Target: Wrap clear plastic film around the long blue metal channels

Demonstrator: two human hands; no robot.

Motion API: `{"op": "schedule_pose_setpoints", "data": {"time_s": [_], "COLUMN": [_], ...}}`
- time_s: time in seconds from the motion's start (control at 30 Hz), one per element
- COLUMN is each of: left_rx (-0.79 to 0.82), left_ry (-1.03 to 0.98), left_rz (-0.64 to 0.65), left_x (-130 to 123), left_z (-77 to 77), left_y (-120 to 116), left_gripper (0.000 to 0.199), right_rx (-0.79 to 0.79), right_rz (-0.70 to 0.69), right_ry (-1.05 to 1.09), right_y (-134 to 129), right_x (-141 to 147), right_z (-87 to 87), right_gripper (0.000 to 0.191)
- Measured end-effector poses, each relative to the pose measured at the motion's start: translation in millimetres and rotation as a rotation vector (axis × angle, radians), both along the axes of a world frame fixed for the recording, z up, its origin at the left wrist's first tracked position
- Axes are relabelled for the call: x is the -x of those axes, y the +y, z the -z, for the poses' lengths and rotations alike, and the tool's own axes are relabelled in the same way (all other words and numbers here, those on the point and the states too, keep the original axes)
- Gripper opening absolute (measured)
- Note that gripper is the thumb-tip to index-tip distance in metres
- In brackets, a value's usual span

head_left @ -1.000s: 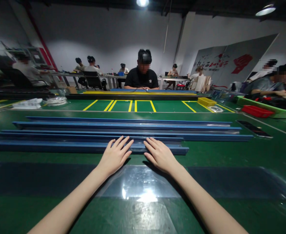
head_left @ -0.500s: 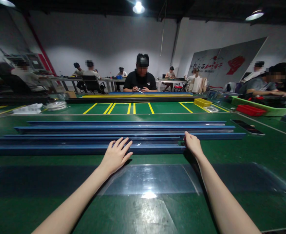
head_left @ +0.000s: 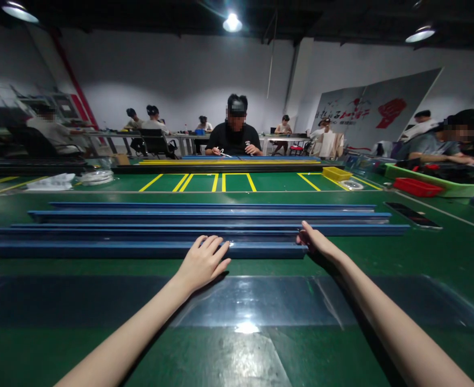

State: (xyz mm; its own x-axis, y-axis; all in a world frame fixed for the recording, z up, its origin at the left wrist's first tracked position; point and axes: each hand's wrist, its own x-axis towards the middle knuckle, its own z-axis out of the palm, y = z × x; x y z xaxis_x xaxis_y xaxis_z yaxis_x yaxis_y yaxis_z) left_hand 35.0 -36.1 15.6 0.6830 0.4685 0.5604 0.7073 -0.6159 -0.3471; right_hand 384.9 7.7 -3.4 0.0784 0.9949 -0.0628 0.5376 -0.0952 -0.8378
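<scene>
The nearest long blue channel strip (head_left: 119, 251) lies crosswise on the green table in front of me. My left hand (head_left: 206, 262) rests over its front wall, fingers lightly bent and reaching across the top, thumb stretched along the near side. At the strip's right end is my right hand (head_left: 319, 243), with its fingers apart around that end. Some right fingertips are hidden, and whether they touch the strip I cannot make out. Between my forearms a clear plastic sheet (head_left: 256, 298) lies flat on the table.
More blue strips (head_left: 204, 216) lie parallel behind. A phone (head_left: 412, 215) is at the right, near a red tray (head_left: 416, 187) and a green bin (head_left: 458, 185). A yellow tray (head_left: 336, 173) and a white coil (head_left: 97, 177) stand farther back. A co-worker (head_left: 232, 134) sits opposite.
Both hands have shifted slightly: the left a little to the right, its fingers drawn closer together, while the right has loosened and its fingers spread at the strip's end. The view has tipped up slightly.
</scene>
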Motion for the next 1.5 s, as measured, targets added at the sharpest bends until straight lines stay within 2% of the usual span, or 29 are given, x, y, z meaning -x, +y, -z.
{"op": "schedule_pose_setpoints", "data": {"time_s": [0.1, 0.23, 0.3, 0.43, 0.5, 0.6, 0.7, 0.93, 1.13, 1.5], "left_rx": [0.032, 0.033, 0.021, -0.031, -0.042, -0.032, -0.011, 0.049, 0.09, 0.049], "left_ry": [0.029, 0.017, -0.019, -0.057, -0.067, -0.113, -0.145, -0.123, -0.11, -0.124], "left_rz": [-0.013, -0.05, -0.048, 0.022, 0.051, 0.0, -0.039, -0.006, -0.011, 0.011], "left_x": [-10.5, -31.6, -44.2, -61.1, -62.4, -59.7, -58.7, -61.0, -60.7, -61.7], "left_z": [-11.0, -21.5, -18.7, -0.2, 8.1, 12.7, 11.5, 12.7, 12.9, 14.0], "left_y": [3.7, 7.5, 6.6, 1.8, -0.2, -1.4, -1.0, 0.9, 1.7, 3.8], "left_gripper": [0.029, 0.034, 0.031, 0.03, 0.032, 0.03, 0.029, 0.034, 0.033, 0.027], "right_rx": [0.003, 0.005, -0.021, -0.102, -0.126, -0.136, -0.145, -0.125, -0.098, -0.139], "right_rz": [-0.04, -0.069, -0.061, -0.042, -0.044, -0.055, -0.09, -0.073, -0.111, -0.128], "right_ry": [0.058, 0.098, 0.097, 0.083, 0.079, 0.069, 0.036, 0.051, 0.082, 0.119], "right_y": [-1.4, -1.9, -2.0, -3.4, -4.3, -5.6, -7.4, -12.5, -12.8, -13.1], "right_x": [-1.2, -0.9, -0.1, 1.4, 1.4, 0.7, 0.0, 3.0, 1.5, -2.8], "right_z": [0.1, -2.1, -2.0, 1.5, 2.9, 2.7, 0.8, -4.4, -4.7, -3.8], "right_gripper": [0.067, 0.068, 0.067, 0.06, 0.058, 0.056, 0.055, 0.052, 0.05, 0.041]}}
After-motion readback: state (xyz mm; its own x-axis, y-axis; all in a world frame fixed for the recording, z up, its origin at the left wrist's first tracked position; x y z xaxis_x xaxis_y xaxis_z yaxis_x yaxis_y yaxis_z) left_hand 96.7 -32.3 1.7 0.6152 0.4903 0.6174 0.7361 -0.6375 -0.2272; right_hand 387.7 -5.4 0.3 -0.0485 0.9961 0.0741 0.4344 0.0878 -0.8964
